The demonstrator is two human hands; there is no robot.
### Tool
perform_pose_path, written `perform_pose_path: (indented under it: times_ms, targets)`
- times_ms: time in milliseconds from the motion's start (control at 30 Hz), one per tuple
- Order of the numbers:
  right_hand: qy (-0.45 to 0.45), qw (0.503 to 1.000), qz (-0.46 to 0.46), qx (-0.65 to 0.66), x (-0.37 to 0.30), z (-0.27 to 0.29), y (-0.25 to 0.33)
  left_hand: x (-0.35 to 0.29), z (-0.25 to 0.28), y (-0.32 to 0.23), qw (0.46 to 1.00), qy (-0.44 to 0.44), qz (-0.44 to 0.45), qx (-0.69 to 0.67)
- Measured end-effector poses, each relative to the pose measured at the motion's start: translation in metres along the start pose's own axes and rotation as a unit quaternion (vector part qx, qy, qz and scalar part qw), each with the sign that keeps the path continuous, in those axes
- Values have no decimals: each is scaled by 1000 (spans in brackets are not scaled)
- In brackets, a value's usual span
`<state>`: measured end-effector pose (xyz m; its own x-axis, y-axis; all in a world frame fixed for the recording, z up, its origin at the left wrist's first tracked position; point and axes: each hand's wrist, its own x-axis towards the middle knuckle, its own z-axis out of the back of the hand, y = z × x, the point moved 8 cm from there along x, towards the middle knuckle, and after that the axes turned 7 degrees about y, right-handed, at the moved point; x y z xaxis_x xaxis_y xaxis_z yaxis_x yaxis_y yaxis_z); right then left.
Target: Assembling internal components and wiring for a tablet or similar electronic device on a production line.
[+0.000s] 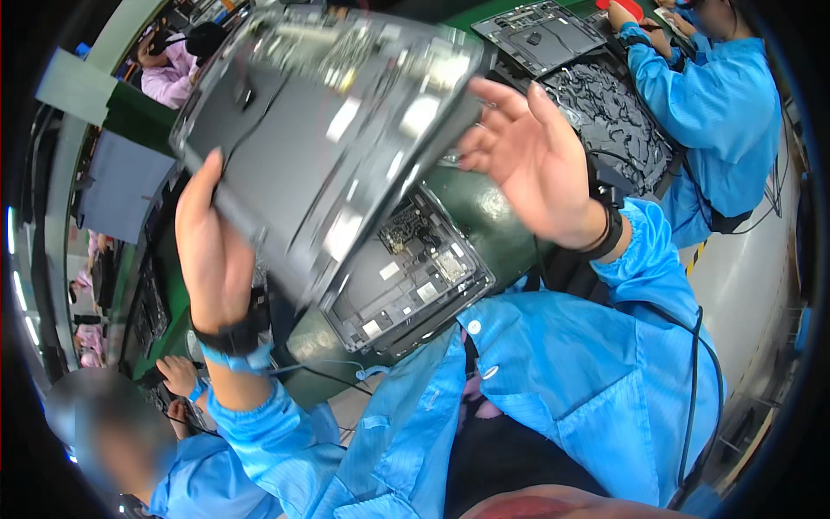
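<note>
A large, flat, dark grey electronic device housing is raised and tilted in front of me, blurred by motion. Circuit parts run along its far edge, and white patches mark its right side. My left hand grips its left edge, thumb on the inner face and the other fingers hidden behind. Beside its right edge, my right hand is open, palm showing and fingers apart; whether the fingertips touch the edge I cannot tell. Below lies a second, similar housing with a circuit board, partly covered by the raised one.
Another opened housing lies at the far right, beside a tray heaped with small black parts. A co-worker in blue stands at right; another is at lower left. Green bench surface shows between the housings. Cables hang by my right arm.
</note>
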<state>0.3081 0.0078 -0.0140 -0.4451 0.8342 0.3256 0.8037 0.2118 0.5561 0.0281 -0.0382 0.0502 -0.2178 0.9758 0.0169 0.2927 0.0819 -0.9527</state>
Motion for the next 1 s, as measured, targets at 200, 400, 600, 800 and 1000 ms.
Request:
perform_pose_path:
  times_ms: [200, 400, 600, 800, 1000]
  targets:
    - [31, 781, 36, -623, 47, 106, -1, -65, 27, 26, 994, -101, 28, 43]
    - [160, 559, 105, -807, 74, 104, -59, -90, 33, 40, 976, -120, 1, 184]
    - [192, 550, 41, -812, 91, 124, -89, -76, 35, 50, 979, -83, 22, 184]
    - [207, 579, 64, -786, 93, 124, -89, -71, 35, 49, 965, -117, -48, 228]
    - [216, 584, 42, -781, 100, 113, -99, -75, 46, 60, 942, -102, 26, 319]
